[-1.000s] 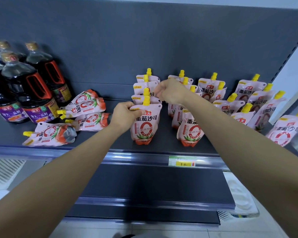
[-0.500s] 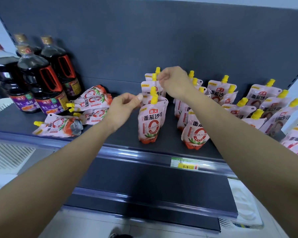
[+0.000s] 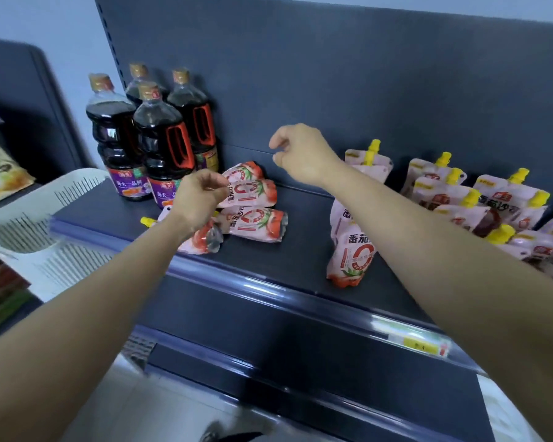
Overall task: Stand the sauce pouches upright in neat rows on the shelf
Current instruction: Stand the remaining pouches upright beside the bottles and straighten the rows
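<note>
Left fingers [image 3: 218, 185] are curling loosely, thumb and index tips nearly meeting, gripping nothing I can make out. I can't tell if they're brushing the pouch behind them. Left hand [image 3: 198, 202] is hovering over the flat pouches [image 3: 253, 223] at the shelf's left front. Right fingers [image 3: 280, 157] are hanging half-curled, pinching nothing. Right hand [image 3: 304, 154] is floating above the bare shelf [image 3: 300, 247], between the flat pile and the standing pouches.

Progress, my read: I'm calling it well past halfway. Rows [image 3: 444, 193] are standing from mid-shelf toward the right edge, caps up, with a front pouch [image 3: 351, 247] sitting near the front lip. Several on the right are leaning on each other, so the rows aren't looking tidy yet. About four pouches are lying flat, loosely stacked just beside the bottles [image 3: 160, 145] at the left back corner, one cap showing and pointing left. Those are waiting to be stood up.

Pouches are showing soft pinkish film, yellow spouts, a red ring print and bulging bottoms. I'm guessing they're slumping easily and needing a square set-down on the base.
</note>
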`<state>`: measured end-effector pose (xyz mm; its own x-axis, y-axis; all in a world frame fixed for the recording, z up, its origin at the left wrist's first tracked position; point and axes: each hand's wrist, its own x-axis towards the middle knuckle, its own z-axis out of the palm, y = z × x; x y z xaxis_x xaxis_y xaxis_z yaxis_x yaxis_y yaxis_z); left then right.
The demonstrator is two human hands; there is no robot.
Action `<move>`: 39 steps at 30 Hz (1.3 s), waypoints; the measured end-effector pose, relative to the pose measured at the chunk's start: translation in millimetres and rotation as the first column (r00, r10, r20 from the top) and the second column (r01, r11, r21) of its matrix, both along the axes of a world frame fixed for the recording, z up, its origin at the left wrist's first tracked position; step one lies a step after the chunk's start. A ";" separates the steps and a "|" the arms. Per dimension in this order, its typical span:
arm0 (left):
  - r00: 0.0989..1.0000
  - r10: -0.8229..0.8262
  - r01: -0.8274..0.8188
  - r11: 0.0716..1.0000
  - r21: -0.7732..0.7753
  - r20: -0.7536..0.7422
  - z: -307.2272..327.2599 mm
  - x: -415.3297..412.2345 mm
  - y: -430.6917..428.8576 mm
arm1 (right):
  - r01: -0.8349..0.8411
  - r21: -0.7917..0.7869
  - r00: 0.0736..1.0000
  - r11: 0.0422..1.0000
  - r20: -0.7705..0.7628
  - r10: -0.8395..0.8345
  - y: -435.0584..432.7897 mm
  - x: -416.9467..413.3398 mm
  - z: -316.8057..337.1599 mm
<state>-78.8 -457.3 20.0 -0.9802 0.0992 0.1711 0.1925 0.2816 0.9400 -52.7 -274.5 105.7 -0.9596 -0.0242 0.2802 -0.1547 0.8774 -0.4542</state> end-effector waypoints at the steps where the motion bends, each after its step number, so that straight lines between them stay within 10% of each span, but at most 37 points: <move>1: 1.000 0.011 -0.011 1.000 -0.010 0.005 -1.3 -8.5 -10.3 | -0.004 0.013 1.000 1.000 0.019 0.003 -7.4 -10.2 -3.6; 20: 0.959 -0.100 0.153 0.971 -0.185 0.264 -31.3 -85.0 -33.3 | 0.041 0.217 0.936 0.975 0.334 -0.114 -50.0 -160.9 -66.9; 39: 0.860 0.287 -0.055 0.873 -0.485 0.421 -46.7 -102.2 4.0 | -0.417 0.469 0.847 0.778 0.511 0.147 -57.7 -233.9 -106.6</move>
<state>-181.0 -453.3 -26.7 -0.9354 -0.1277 -0.3297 -0.3262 0.6714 0.6654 -286.6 -332.2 -0.9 -0.8950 -0.3306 -0.2994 -0.3480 0.9375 0.0052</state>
